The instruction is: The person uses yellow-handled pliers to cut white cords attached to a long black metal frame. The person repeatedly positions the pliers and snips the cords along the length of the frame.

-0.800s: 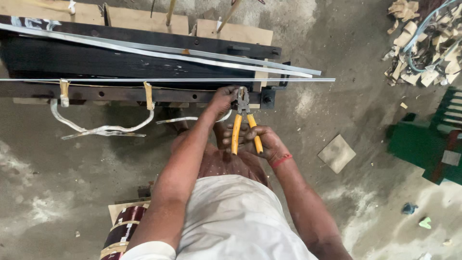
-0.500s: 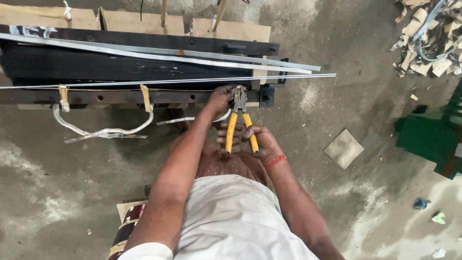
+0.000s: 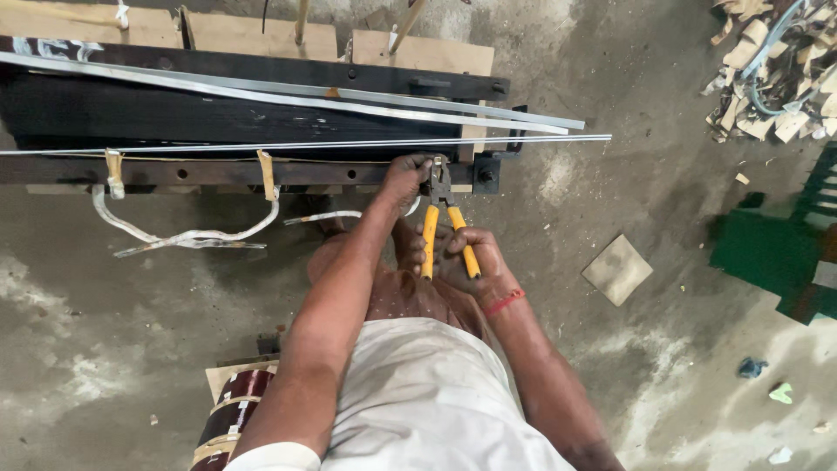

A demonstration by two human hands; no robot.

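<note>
Since the earlier frame the hands have barely shifted. At frame centre the right hand point(image 3: 466, 257) grips yellow-handled cutters point(image 3: 443, 222); the left hand point(image 3: 405, 174) pinches a pale strip point(image 3: 336, 215) against the dark frame point(image 3: 218, 172). Squeeze squarely, keeping the strip taut.

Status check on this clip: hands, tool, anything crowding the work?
Right hand grips yellow-handled pliers. Left hand at the thin metal rod, beside the plier head. Nothing between hands and rod.

Pliers point(image 3: 443, 218) between hands, below rod point(image 3: 349, 145).
</note>
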